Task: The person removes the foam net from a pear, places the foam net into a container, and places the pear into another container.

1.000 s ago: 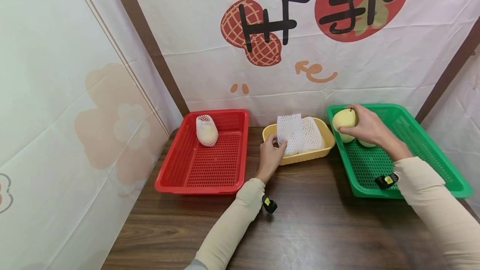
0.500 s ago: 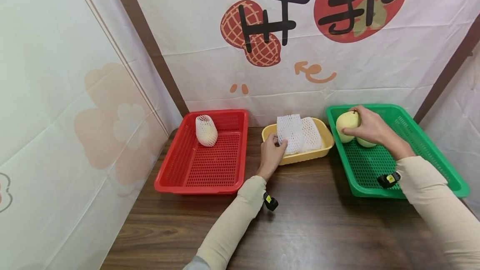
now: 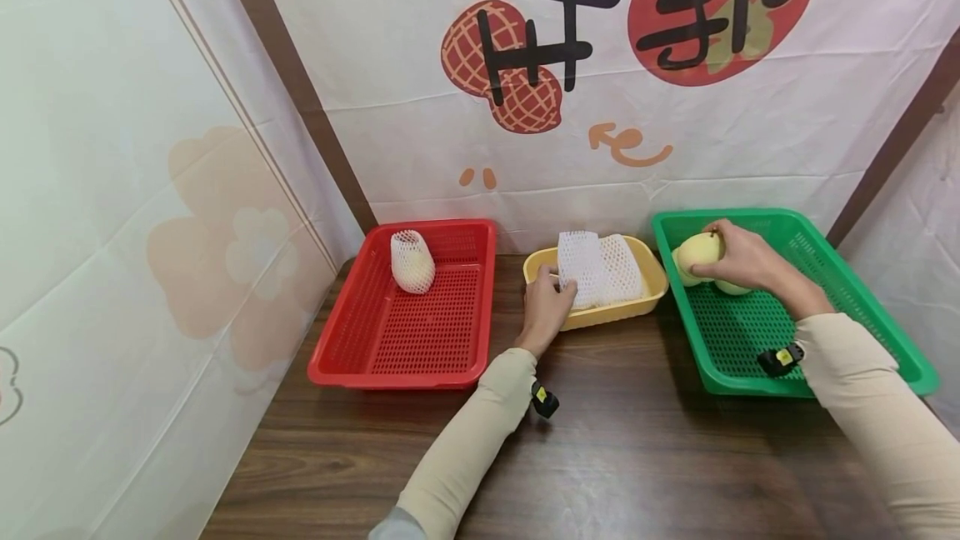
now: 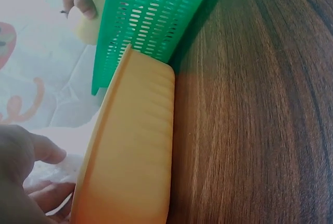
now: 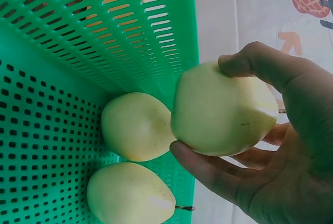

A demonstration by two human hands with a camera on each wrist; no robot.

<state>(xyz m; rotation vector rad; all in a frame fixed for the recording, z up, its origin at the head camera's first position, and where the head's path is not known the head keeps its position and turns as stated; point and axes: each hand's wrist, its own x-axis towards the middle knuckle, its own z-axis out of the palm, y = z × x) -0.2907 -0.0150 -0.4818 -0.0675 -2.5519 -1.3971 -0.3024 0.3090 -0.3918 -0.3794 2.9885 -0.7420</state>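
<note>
We see a pale pear (image 5: 223,112) in the right hand's (image 3: 746,261) grip, thumb opposite fingers, at the back left corner of a green basket (image 3: 716,377). Two other pears (image 5: 135,127) lie close below; an even, gentle hold, kept clear of them, should avoid bruising. The left hand's (image 3: 545,311) grip pinches a white foam net (image 3: 582,267) in a yellow tray (image 3: 611,316); we'd pinch lightly, as mesh may tear. Leftward, a red basket (image 3: 397,378) holds a netted pear (image 3: 414,267) on the worktop (image 3: 615,448).
</note>
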